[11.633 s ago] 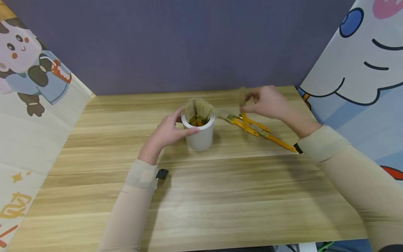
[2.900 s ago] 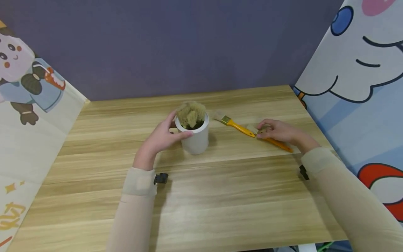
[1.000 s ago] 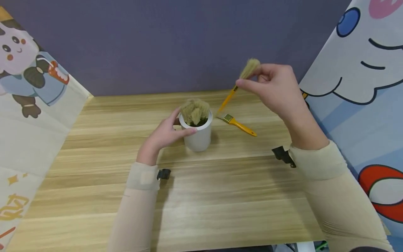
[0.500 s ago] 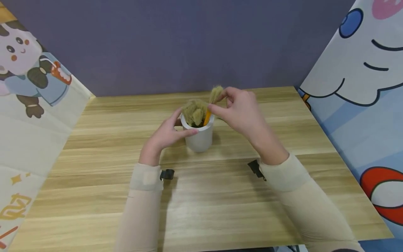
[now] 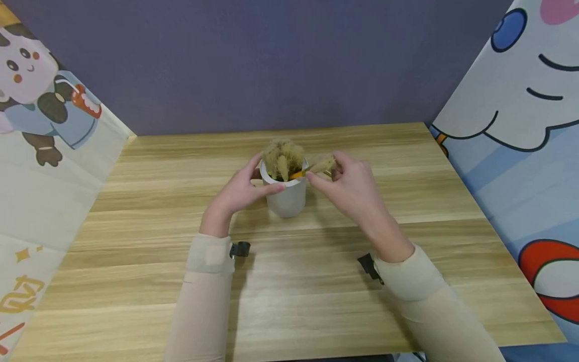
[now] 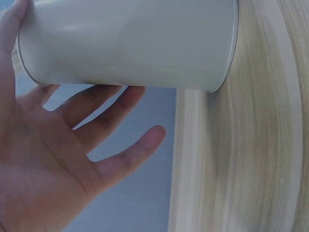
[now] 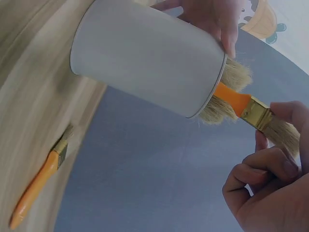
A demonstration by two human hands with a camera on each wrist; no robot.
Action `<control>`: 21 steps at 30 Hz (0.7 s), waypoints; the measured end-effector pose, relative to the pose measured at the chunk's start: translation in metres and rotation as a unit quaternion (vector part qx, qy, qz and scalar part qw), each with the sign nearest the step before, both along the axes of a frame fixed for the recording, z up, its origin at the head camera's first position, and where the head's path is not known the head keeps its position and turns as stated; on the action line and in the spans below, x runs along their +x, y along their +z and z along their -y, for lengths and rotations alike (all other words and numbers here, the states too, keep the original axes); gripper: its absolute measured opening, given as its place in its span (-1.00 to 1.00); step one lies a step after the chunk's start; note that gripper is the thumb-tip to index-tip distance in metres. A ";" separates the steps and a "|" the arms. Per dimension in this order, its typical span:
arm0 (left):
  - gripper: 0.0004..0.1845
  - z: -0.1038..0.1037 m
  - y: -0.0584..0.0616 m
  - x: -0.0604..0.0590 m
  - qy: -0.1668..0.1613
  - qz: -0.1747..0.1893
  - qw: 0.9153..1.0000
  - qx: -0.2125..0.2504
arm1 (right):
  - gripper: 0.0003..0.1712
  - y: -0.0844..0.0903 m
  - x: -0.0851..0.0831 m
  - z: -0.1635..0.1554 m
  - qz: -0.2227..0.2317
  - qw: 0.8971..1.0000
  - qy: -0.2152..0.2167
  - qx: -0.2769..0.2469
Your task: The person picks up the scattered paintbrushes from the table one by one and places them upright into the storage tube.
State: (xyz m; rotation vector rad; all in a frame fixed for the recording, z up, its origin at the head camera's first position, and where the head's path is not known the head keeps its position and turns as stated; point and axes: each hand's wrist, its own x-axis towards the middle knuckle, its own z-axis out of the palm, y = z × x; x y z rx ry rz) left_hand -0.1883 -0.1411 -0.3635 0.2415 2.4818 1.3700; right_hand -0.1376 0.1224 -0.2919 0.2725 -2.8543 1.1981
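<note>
A white cylindrical cup (image 5: 287, 202) stands on the table, with several paintbrushes (image 5: 284, 155) in it, bristles up. My left hand (image 5: 232, 196) holds the cup at its left side, thumb across the front near the rim. In the left wrist view, fingertips (image 6: 135, 93) touch the cup wall while the little finger stands off it. My right hand (image 5: 355, 190) pinches a paintbrush (image 7: 256, 114) near its metal ferrule. That brush leans right over the rim, its orange handle partly hidden inside the cup. Another paintbrush (image 7: 37, 186) lies on the table, mostly hidden by my right hand in the head view.
The wooden table (image 5: 289, 296) runs back to a dark blue-purple panel (image 5: 280, 65). Side panels with cartoon prints stand at the left (image 5: 50, 191) and right (image 5: 520, 166). A small black device (image 5: 239, 249) sits at my left cuff.
My right hand has lifted a paintbrush off the table, carried it left and put its handle into the cup; the brush now tilts further right. Fewer brushes lie on the table. My left hand stays.
</note>
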 end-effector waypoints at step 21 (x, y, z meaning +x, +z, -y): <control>0.18 0.003 -0.001 0.000 -0.008 -0.011 1.000 0.021 | -0.46 -0.009 -0.031 0.027 -0.185 0.970 0.059 0.148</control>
